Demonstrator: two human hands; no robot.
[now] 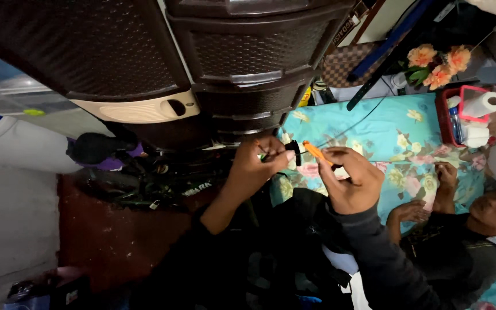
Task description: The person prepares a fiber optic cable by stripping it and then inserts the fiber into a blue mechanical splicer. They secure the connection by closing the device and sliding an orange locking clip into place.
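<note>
The left hand [255,166] pinches a small black part [294,152] with closed fingers. The right hand [348,181] grips an orange tool [317,152] tightly, its tip just beside the part.

A drawer cabinet [213,63] is standing at the upper left, with a bed [374,138] lying to its right. A basket [446,117] holding a paper roll [483,103] is sitting on the bed's far right, flowers [437,63] lying just behind it. Another person [466,241] is lying at the lower right.
</note>
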